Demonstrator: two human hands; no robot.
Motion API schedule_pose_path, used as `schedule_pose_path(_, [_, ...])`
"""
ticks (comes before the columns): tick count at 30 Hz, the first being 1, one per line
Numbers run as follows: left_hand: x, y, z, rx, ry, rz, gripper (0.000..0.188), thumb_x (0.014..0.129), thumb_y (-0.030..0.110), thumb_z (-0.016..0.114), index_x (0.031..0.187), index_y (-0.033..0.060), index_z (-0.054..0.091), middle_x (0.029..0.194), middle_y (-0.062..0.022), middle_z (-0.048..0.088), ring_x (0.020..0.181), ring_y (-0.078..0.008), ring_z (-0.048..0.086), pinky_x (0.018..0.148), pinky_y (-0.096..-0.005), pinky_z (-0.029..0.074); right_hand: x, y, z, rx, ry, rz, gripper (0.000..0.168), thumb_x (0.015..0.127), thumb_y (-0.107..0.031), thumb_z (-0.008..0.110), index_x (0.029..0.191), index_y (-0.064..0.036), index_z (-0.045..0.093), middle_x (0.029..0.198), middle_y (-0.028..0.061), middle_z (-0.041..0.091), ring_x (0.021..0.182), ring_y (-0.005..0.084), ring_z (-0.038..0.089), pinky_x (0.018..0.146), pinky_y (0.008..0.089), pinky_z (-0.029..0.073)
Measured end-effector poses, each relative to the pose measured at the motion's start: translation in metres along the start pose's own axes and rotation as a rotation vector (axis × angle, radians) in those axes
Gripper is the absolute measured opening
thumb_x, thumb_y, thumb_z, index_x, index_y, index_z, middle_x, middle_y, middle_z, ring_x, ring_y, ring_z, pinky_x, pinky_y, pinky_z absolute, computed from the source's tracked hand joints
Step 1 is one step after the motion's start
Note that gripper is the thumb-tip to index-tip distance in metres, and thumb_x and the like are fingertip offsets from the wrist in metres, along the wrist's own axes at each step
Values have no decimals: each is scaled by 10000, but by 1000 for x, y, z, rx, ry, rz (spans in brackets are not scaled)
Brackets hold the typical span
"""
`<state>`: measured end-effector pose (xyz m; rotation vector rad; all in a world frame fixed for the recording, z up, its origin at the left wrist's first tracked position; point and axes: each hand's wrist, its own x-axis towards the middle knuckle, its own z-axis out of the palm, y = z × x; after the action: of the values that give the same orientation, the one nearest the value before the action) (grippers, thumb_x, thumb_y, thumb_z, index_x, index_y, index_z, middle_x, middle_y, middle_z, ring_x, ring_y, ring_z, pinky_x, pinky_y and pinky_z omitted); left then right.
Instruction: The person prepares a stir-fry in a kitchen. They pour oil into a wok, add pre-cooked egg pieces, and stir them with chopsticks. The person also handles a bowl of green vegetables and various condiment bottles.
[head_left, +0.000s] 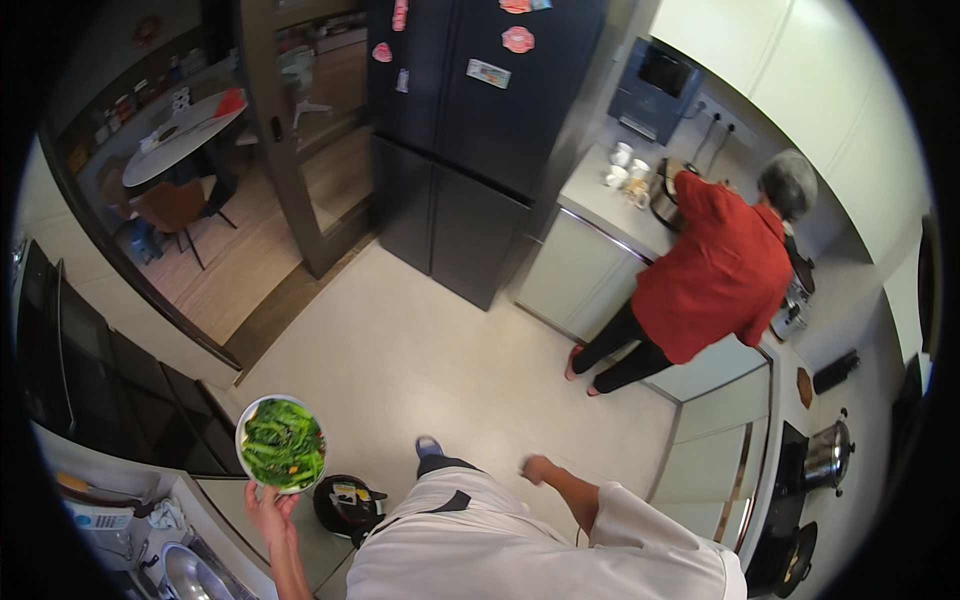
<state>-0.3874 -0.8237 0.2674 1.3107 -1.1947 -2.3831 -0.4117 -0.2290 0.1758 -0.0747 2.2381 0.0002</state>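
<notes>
My left hand (271, 514) holds a white plate (238, 442) by its near rim, out over the kitchen floor. Cooked leafy green vegetables (283, 442) fill it, with a few small yellow bits among them. To the right of my body hangs my right hand (535, 469), slightly blurred, its fingers curled in and nothing seen in it. Just right of the plate and lower down stands a black round-topped bin or appliance (349, 504) with a label on top.
A person in a red shirt (716, 255) stands at the right counter (611, 214), beside a cooker pot (666, 199) and cups. A dark refrigerator (480, 150) stands ahead, left of it a sliding door (277, 150) and dining table (180, 139). A steel pot (825, 454) sits on the hob, right.
</notes>
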Motion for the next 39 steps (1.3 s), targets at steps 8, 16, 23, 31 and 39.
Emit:
schedule_pose_path(8, [81, 39, 96, -104, -161, -101, 431, 806, 7, 562, 1209, 10, 410, 983, -182, 630, 729, -295, 672, 601, -385, 582, -19, 22, 29, 372, -596, 441, 207, 776, -305, 624, 764, -110, 692, 716, 32, 671, 592, 130, 622, 548, 321, 496])
schedule_pose_path(16, [202, 88, 173, -104, -74, -4, 451, 836, -24, 528, 1262, -31, 378, 955, -198, 626, 710, -270, 671, 584, -352, 583, 230, -62, -206, 128, -151, -58, 267, 771, -305, 648, 921, -88, 686, 783, 104, 686, 659, 195, 661, 610, 333, 545])
schedule_pose_path(23, [291, 139, 192, -73, 38, 92, 378, 831, -36, 494, 1208, -37, 457, 897, -176, 640, 687, -236, 670, 572, -336, 583, 372, -259, -431, 317, 173, -168, 284, 821, -195, 630, 1063, -48, 642, 791, 157, 686, 677, 186, 673, 621, 326, 560])
schedule_pose_path(31, [434, 193, 192, -97, 61, -5, 374, 843, 50, 550, 1202, 4, 454, 954, -161, 632, 719, -248, 669, 609, -352, 577, 463, -370, -476, 641, -127, -202, 268, 856, -93, 579, 1120, -48, 600, 864, 115, 688, 664, 169, 655, 564, 312, 553])
schedule_pose_path(39, [613, 274, 256, -24, 57, 30, 416, 801, 27, 572, 1193, -47, 455, 895, -196, 645, 705, -269, 675, 608, -369, 602, 509, -343, -421, 336, -218, 167, 260, 842, -231, 667, 1043, -67, 638, 790, 110, 688, 585, 161, 662, 537, 302, 555])
